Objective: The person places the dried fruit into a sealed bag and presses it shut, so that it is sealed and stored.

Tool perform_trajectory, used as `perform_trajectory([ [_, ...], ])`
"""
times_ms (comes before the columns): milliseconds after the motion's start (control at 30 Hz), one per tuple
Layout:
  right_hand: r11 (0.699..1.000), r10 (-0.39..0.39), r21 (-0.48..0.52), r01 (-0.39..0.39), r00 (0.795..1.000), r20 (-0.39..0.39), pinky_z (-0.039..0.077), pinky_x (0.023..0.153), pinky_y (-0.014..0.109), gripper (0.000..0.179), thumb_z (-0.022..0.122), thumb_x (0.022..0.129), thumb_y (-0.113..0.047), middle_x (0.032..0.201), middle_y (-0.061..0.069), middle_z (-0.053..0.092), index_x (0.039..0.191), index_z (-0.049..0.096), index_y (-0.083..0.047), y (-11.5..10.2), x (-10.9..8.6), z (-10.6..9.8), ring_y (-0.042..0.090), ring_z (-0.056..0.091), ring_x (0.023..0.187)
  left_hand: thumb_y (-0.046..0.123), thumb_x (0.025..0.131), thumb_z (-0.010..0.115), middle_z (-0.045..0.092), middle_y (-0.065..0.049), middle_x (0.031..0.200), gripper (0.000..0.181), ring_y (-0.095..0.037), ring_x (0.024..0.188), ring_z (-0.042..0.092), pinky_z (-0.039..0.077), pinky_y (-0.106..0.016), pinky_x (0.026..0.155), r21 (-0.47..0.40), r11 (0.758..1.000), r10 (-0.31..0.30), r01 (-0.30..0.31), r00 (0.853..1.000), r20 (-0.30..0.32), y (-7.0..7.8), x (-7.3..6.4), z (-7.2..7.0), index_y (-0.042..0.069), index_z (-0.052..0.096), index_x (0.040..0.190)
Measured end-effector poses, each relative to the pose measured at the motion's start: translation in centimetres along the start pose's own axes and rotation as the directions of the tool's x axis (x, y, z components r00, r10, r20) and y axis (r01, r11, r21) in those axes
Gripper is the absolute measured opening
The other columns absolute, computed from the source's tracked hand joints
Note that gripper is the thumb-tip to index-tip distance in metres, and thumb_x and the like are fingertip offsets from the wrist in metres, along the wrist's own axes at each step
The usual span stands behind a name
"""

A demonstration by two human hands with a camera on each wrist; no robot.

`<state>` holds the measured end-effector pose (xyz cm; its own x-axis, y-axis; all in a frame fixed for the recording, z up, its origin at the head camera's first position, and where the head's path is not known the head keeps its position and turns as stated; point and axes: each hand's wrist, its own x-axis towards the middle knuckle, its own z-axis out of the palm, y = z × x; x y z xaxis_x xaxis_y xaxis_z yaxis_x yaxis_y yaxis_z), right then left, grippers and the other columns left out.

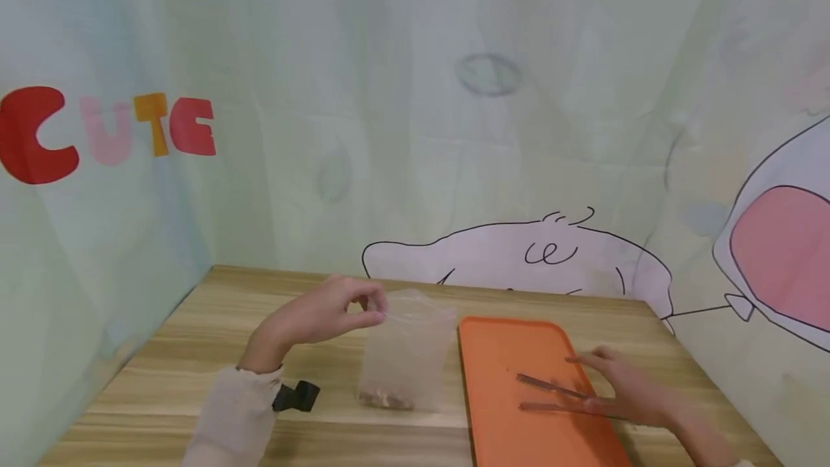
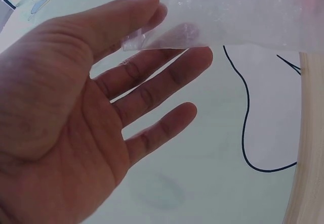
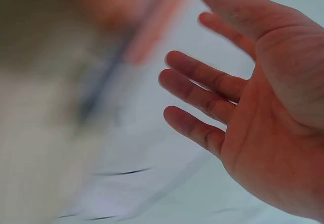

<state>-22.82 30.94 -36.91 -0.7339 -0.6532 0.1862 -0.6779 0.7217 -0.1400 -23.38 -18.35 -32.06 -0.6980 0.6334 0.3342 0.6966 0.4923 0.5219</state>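
Observation:
My left hand (image 1: 331, 312) pinches the upper left corner of a clear plastic bag (image 1: 410, 352) between thumb and index finger. Small brownish pieces (image 1: 385, 396), too unclear to name, lie at the bag's lower end. In the left wrist view, the bag's edge (image 2: 228, 21) runs between thumb and fingers, and the other fingers of the left hand (image 2: 86, 107) are extended. My right hand (image 1: 632, 388) hovers at the right side of an orange tray (image 1: 512, 344), close by dark tongs (image 1: 551, 407). The right wrist view shows the right hand (image 3: 258, 102) with spread fingers and nothing between them.
The bag and tray are on a wood-grain table (image 1: 311, 438). A printed cloth (image 1: 324, 128) hangs behind it and along both sides. A black object (image 1: 296, 396) is at the left cuff. Much of the right wrist view is blurred.

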Motion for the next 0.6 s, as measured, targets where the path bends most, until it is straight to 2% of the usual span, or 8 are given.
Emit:
perform_trajectory([
  [67,0.999,0.030,-0.023,-0.030,1.000,-0.009,0.053,0.077,0.040,0.059,0.079,0.087,-0.031,0.119,0.008,0.060,0.137,0.057,-0.009,-2.8,1.8,-2.9,0.025,0.062,0.101,0.026,0.101,0.063,0.064,0.014,0.092,0.009,-0.008,0.094,0.062,0.052,-0.033,0.086,0.003,1.000,0.012,-0.012,1.000,-0.007,0.0,0.2,0.2,0.020,0.067,0.096],
  [100,0.999,0.024,-0.026,-0.025,0.999,-0.047,0.054,0.080,0.043,0.058,0.077,0.088,-0.031,0.123,0.008,0.061,0.138,0.057,-0.011,-4.3,2.8,-4.2,0.027,0.063,0.105,0.027,0.101,0.063,0.065,0.014,0.093,0.010,-0.008,0.094,0.062,0.052,-0.034,0.086,0.002,1.000,0.019,-0.019,1.000,-0.013,0.0,0.3,0.2,0.020,0.067,0.096],
  [167,1.000,0.012,-0.012,-0.013,0.995,-0.103,0.054,0.082,0.044,0.055,0.072,0.093,-0.035,0.128,0.003,0.061,0.141,0.055,-0.017,-7.4,4.9,-6.2,0.024,0.063,0.109,0.027,0.101,0.063,0.065,0.014,0.093,0.010,-0.008,0.094,0.063,0.052,-0.034,0.086,0.008,1.000,0.017,-0.017,0.999,-0.035,0.0,0.0,0.1,0.019,0.068,0.096],
  [233,0.998,-0.027,0.057,0.034,0.992,-0.125,0.053,0.086,0.044,0.055,0.068,0.096,-0.036,0.129,-0.002,0.060,0.146,0.050,-0.021,-10.0,6.6,-7.3,0.020,0.061,0.114,0.026,0.100,0.064,0.066,0.013,0.092,0.009,-0.008,0.093,0.063,0.053,-0.033,0.084,0.012,1.000,0.027,-0.026,0.998,-0.065,0.2,-0.2,0.0,0.019,0.068,0.097],
  [367,0.970,-0.142,0.174,0.170,0.977,-0.161,0.050,0.094,0.041,0.065,0.068,0.096,-0.036,0.134,-0.008,0.056,0.152,0.040,-0.022,-13.5,9.7,-6.9,0.013,0.055,0.120,0.023,0.099,0.066,0.065,0.014,0.090,0.005,-0.005,0.087,0.063,0.054,-0.030,0.080,0.029,0.997,0.069,-0.066,0.988,-0.141,1.1,-0.1,0.1,0.018,0.068,0.097],
  [467,0.946,-0.167,0.252,0.205,0.972,-0.164,0.050,0.094,0.040,0.070,0.070,0.095,-0.037,0.135,-0.006,0.056,0.154,0.036,-0.018,-14.7,11.6,-5.9,0.012,0.054,0.121,0.023,0.098,0.067,0.066,0.014,0.090,0.006,-0.004,0.086,0.062,0.054,-0.029,0.079,0.036,0.993,0.121,-0.116,0.974,-0.193,2.2,0.1,0.2,0.018,0.068,0.097],
  [533,0.939,-0.163,0.280,0.201,0.975,-0.153,0.051,0.089,0.037,0.066,0.069,0.095,-0.039,0.126,-0.007,0.062,0.150,0.042,-0.015,-14.8,12.5,-5.3,0.010,0.059,0.112,0.023,0.098,0.067,0.066,0.014,0.089,0.008,-0.004,0.086,0.063,0.054,-0.029,0.078,0.034,0.988,0.156,-0.152,0.963,-0.221,2.8,0.2,0.1,0.016,0.068,0.096],
  [600,0.926,-0.164,0.319,0.200,0.977,-0.137,0.053,0.080,0.033,0.049,0.067,0.097,-0.037,0.110,-0.008,0.067,0.137,0.055,-0.012,-14.6,13.2,-5.0,0.008,0.063,0.098,0.021,0.097,0.068,0.067,0.013,0.090,0.007,-0.005,0.086,0.063,0.055,-0.030,0.077,0.032,0.983,0.185,-0.183,0.950,-0.250,3.2,0.1,-0.1,0.015,0.068,0.096],
])
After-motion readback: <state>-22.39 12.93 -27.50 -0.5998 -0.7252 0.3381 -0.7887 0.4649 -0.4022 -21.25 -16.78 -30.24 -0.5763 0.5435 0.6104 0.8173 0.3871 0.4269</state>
